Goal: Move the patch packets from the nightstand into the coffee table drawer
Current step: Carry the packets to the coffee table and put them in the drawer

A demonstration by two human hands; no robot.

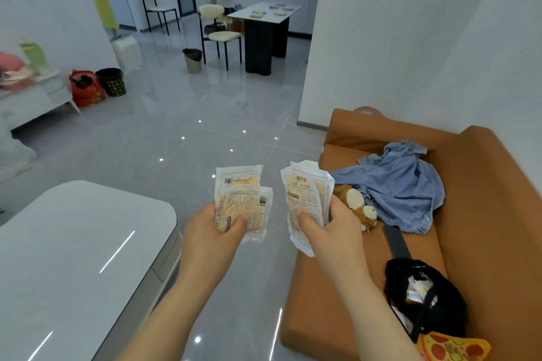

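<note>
We hold packets in both hands.
Left hand (212,227) grips two packets (243,204); right hand (328,228) grips another stack (306,193), arms outstretched.

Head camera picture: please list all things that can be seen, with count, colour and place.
packets: about four, white and beige, two in each hand
coffee table: one, white glossy, lower left
sofa: one, orange-brown, right
shirt: one, blue, crumpled on the sofa
plush toy: one, brown and cream, beside the shirt
bag: one, black, open, on the sofa
pizza toy: one, orange, lower right
dining table: one, white top, dark base, far middle
chairs: two, cream seats, near it
bins: two, dark, on the floor
red bag: one, left
left hand: holds packets
right hand: holds packets
</note>
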